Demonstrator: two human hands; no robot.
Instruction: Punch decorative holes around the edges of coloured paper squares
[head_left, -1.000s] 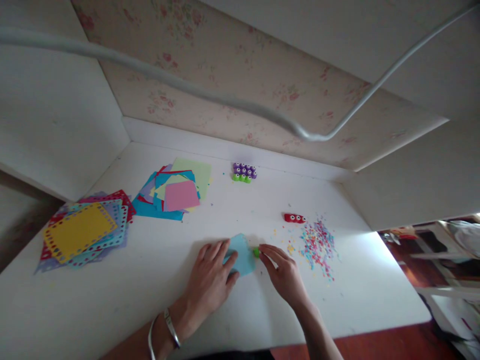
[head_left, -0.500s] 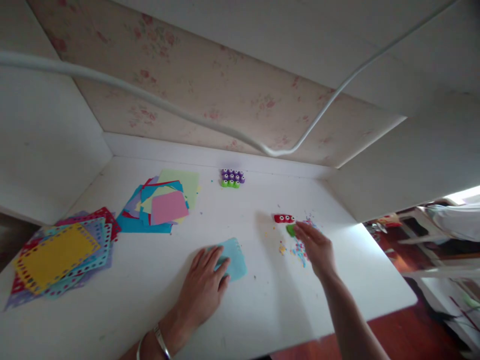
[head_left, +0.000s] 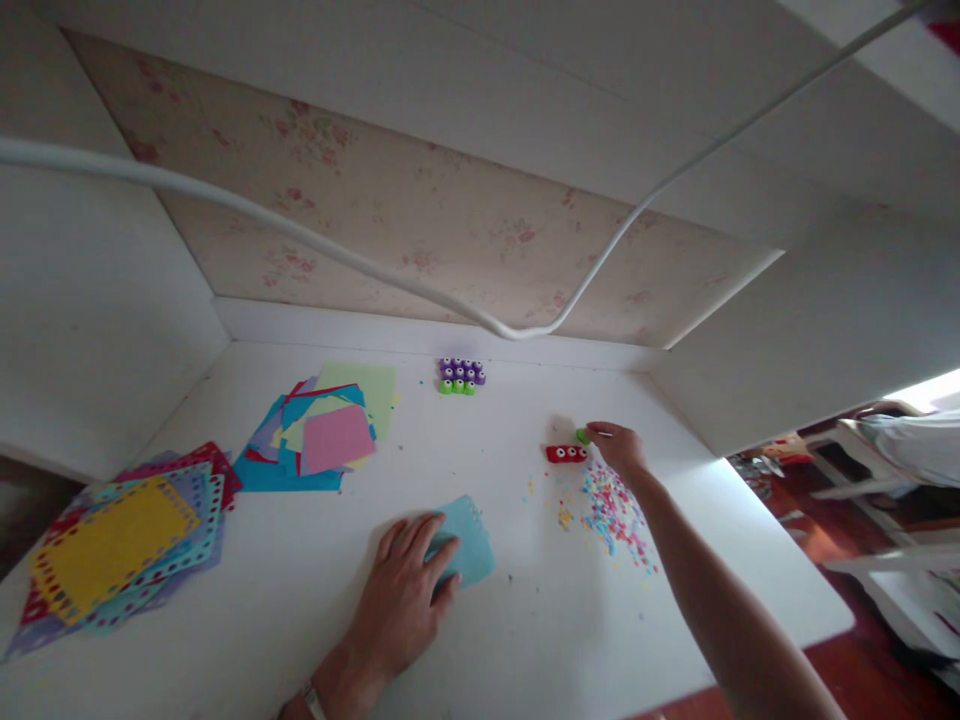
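Observation:
My left hand (head_left: pixel 409 585) lies flat with its fingers spread, the fingertips resting on the left part of a light blue sheet of paper (head_left: pixel 469 545). Several small holes show along that sheet's upper right edge. Out to the right, my right hand (head_left: pixel 619 448) pinches a small green piece (head_left: pixel 582 436), partly hidden by the fingertips. Just below it sits a row of small red pieces (head_left: pixel 566 454) with white eye-like circles. Farther back stands a block of similar purple pieces (head_left: pixel 463 370) with green ones (head_left: pixel 457 387) along its front.
Colourful paper confetti (head_left: pixel 615 505) is scattered beneath my right forearm. At the left lies a pile of papers with hole-punched borders, a yellow sheet (head_left: pixel 112 540) on top. Behind it is a stack of plain coloured paper (head_left: pixel 337 438). A white cable (head_left: pixel 345 258) hangs across the view.
My right hand has moved back with the green piece, from in front of the red row to just behind it, uncovering more confetti. My left hand stays on the blue paper.

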